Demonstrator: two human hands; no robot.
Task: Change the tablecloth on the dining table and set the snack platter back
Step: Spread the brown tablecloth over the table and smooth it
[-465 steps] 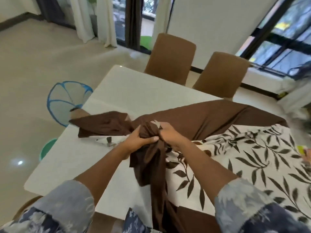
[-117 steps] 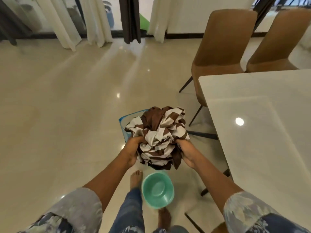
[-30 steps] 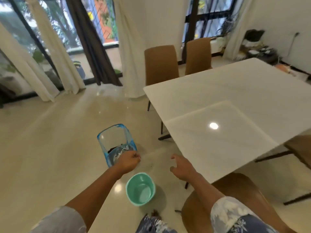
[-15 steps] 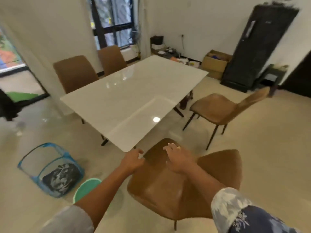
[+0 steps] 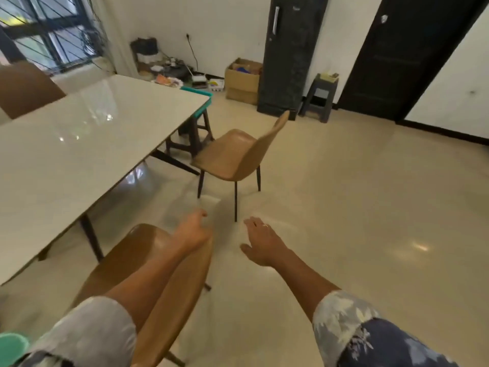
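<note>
The white dining table (image 5: 66,154) fills the left of the view with a bare glossy top and no cloth on it. My left hand (image 5: 191,231) hangs over the back of a brown chair (image 5: 148,282), fingers loosely curled and holding nothing. My right hand (image 5: 260,243) is out over the floor to the right of that chair, fingers relaxed and spread, empty. A teal tray (image 5: 202,98) sits on a stool just past the table's far right corner; I cannot tell what is on it. No tablecloth is in view.
A second brown chair (image 5: 232,154) stands off the table's right side. Another chair back (image 5: 23,88) shows at far left. A black cabinet (image 5: 288,54), a grey stool (image 5: 321,98), a cardboard box (image 5: 243,80) and clutter line the far wall. A green basin (image 5: 10,348) lies at bottom left.
The view has swung right, away from the blue mesh hamper holding the old cloth. Both empty hands have moved along past the near chair toward the open floor.
</note>
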